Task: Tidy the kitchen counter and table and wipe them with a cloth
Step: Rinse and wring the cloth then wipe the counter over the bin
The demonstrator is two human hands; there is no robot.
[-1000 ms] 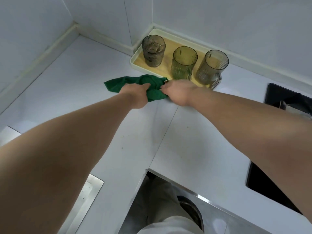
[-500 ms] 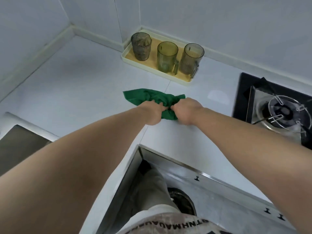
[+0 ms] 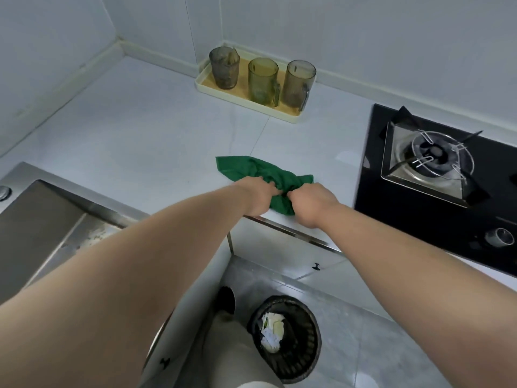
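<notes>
While left hand (image 3: 258, 196) and right hand (image 3: 310, 203) gripped bunched green cloth (image 3: 263, 170), fingers curled round it, on counter (image 3: 140, 135) left of stove (image 3: 430, 161), I logged wiping step. Next, I judged: spread cloth, sweep toward stove.

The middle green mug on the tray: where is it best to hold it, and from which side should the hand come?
Probably the handle on the right side of the middle mug, turned partly toward the front. The mug stands upright with a cup close on that side, so reach from the front.
</notes>
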